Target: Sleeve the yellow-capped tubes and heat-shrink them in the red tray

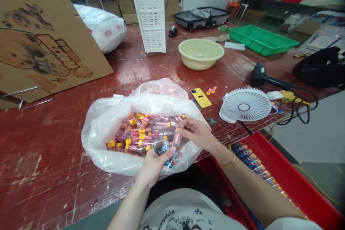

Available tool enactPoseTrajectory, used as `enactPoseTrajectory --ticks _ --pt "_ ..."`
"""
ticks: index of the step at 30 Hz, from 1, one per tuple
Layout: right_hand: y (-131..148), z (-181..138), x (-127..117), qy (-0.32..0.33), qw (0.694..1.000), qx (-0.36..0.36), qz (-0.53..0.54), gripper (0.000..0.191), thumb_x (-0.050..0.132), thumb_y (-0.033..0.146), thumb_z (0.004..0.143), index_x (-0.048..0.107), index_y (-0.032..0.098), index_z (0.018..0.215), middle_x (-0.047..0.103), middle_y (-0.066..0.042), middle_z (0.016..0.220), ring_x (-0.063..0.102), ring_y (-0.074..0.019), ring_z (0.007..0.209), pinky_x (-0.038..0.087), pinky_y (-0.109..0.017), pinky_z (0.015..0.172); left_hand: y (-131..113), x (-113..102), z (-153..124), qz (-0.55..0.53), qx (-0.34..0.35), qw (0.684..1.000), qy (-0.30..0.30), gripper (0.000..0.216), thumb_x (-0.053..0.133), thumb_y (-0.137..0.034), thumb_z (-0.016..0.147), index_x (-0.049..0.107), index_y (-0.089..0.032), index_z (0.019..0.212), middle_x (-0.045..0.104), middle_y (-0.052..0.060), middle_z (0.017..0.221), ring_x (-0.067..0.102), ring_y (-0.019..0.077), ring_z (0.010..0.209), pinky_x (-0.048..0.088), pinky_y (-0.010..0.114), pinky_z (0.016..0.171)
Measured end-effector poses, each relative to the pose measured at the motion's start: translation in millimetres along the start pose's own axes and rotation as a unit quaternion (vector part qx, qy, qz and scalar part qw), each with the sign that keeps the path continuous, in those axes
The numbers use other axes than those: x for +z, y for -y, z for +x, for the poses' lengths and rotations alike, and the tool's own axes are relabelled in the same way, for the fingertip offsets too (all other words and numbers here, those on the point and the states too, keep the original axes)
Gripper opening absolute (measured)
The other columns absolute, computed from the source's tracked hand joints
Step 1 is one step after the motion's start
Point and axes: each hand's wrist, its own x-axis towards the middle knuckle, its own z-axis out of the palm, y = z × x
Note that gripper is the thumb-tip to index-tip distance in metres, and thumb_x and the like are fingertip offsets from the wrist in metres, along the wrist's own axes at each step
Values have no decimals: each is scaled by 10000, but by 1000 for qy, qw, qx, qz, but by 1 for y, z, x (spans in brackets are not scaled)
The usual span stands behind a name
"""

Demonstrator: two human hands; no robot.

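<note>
The clear tube (177, 138) was tilted over the open bag (98, 152), its upper end pinched by the right hand (198, 133). It looked light, stiff and slick, probably best gripped around its sides. The left hand's (155, 161) fingers clamped printed cards (161, 147) beside it; yellow-capped tubes (142, 136) lay in the bag.

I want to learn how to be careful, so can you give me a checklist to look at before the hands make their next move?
1. Left hand holding the printed pieces: ok.
2. Right hand gripping the small clear tube: ok.
3. Cap on that tube: cannot tell, fingers cover its top.
4. Plastic bag open: ok, yellow-capped tubes show inside.
5. Yellow phone apart from the bag: cannot tell, they look very close.
6. White fan apart from the bag: ok.
</note>
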Motion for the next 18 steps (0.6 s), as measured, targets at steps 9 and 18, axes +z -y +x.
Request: enactPoseTrajectory --ticks 9,18 --pt "-23 -46 43 -55 989 -28 -131 724 813 248 607 359 249 1170 501 -87 1178 568 -235 1063 521 -391 879 -4 16 6 -83 -41 996 -10 479 854 -477 631 742 -105 912 756 104 774 715 218 696 590 315 661" --pt "-31 -49 42 -55 991 -38 -113 687 732 164 638 314 255 1175 508 -70 1118 578 -227 1041 507 -374 871 5 9 4 -51 10 999 4 396 883 -345 615 755 -125 918 764 80 822 709 202 741 558 281 708"
